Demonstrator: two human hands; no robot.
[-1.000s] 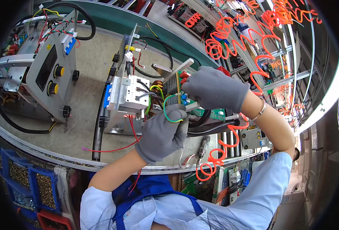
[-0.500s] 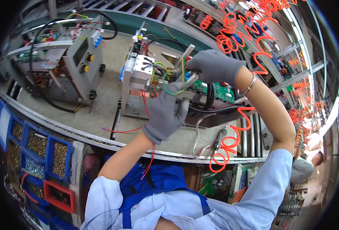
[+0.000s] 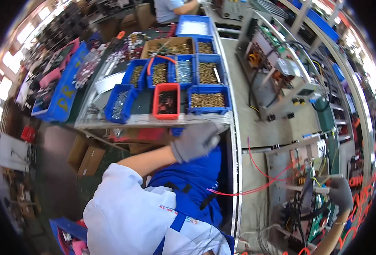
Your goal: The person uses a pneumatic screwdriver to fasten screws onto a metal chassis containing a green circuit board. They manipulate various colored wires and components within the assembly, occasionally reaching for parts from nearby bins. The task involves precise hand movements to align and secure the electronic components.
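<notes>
One gloved left hand (image 3: pixel 196 142), blurred, is near a red bin (image 3: pixel 166 116) at its 11 o'clock, well apart from the right hand (image 3: pixel 341 193) at the opened machine (image 3: pixel 277 161) toward 4 o'clock; neither grip can be told. The step looks like a reach toward small parts, where any pick calls for a fingertip pinch. A grey worktop (image 3: pixel 296 127) carries the machine, with another machine (image 3: pixel 256 78) at 2 o'clock and a co-worker (image 3: pixel 166 10) beyond at 12.

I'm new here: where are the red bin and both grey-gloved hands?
Red bin (image 3: pixel 166 116), head view: near wall.
Left hand (image 3: pixel 195 143), head view: glove's middle.
Right hand (image 3: pixel 341 194), head view: glove's middle.
</notes>
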